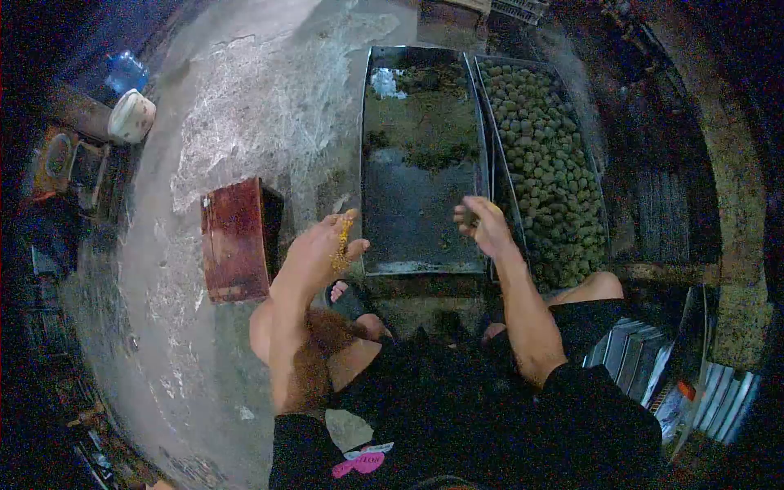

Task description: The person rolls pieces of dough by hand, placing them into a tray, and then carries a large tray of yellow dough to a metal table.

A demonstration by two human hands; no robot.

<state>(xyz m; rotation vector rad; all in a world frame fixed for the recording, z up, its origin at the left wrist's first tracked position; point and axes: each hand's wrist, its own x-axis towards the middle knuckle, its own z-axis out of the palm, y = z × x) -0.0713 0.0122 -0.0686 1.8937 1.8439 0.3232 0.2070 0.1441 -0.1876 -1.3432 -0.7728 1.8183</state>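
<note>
My left hand is held beside the near left edge of a long metal tray. Its fingers are stretched out with the thumb apart, and orange-yellow crumbs cling to them. Over the right side of that tray, my right hand has its fingers curled; a small dark shape shows at the fingertips, too blurred to name. Dark, crumbly matter covers the far half of the tray. Right of it, a second tray is filled with many greenish-brown round balls.
A reddish wooden box or stool stands on the worn concrete floor at left. Farther back are a white tub and a blue water jug. Stacked metal sheets or pans lie at the lower right.
</note>
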